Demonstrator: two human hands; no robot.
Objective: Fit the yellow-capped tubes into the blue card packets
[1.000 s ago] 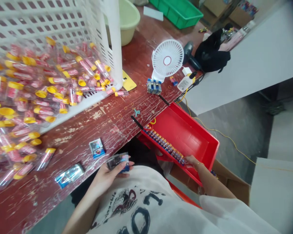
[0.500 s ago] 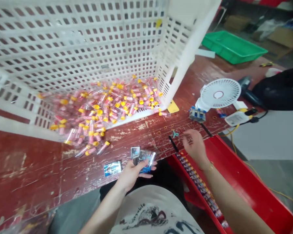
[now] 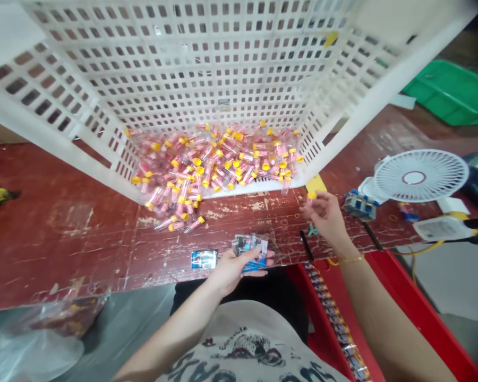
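Yellow-capped tube (image 3: 311, 196): held over the counter (image 3: 83, 233), near the yellow card (image 3: 317, 183), cap uppermost.
Right hand (image 3: 330, 220): grip apparently pinched on the tube; exact finger contact cannot be told.
Left hand (image 3: 231, 268): grip closed on fanned clear-and-blue packets (image 3: 249, 245), thumb pressed on top.
Blue-and-silver packet (image 3: 204, 259): laid flat on the counter, just beside the left hand.
Red tray (image 3: 407, 302): row of small bundles (image 3: 334, 318) set along one side; work judged partly done.
White crate (image 3: 376, 119): many loose tubes (image 3: 223, 159) contained, judged not yet handled.
Counter's right side: fan (image 3: 420, 178), blue-banded bundle (image 3: 359, 205), white bottle (image 3: 442, 228) and green tray (image 3: 454, 90) noted.
Black strap (image 3: 306, 245) and teal three-armed piece (image 3: 312, 230): located near the right hand; minor obstruction toward the red tray judged possible.
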